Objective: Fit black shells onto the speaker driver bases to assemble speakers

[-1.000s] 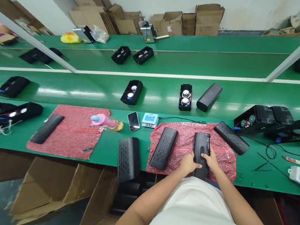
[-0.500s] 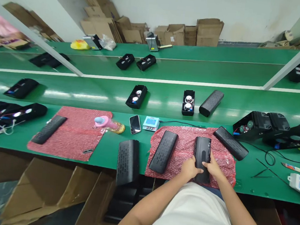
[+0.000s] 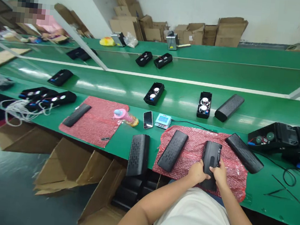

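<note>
A black speaker housing [image 3: 211, 153] lies on the pink bubble wrap [image 3: 189, 150], its end toward my body. My left hand [image 3: 197, 172] grips its left side, thumb across the top face. On the opposite side my right hand [image 3: 219, 171] holds it too, with that thumb also pressed on top. Just left of it rests a black perforated grille cover [image 3: 173, 150]. Another black cover [image 3: 244, 153] lies slanted at the wrap's right edge. A third perforated cover [image 3: 138, 154] sits by the table's front edge.
Behind the wrap stand a small meter with a lit screen [image 3: 163, 121], a phone [image 3: 148, 119] and a pink bottle [image 3: 126, 117]. Open housings [image 3: 204, 105] sit on the green line beyond. Cartons [image 3: 65, 164] stand below the front edge. A person [image 3: 48, 23] is at far left.
The camera view has turned left, so everything sits farther right in the picture. Both hands stay on the same speaker housing, with little change in their grip.
</note>
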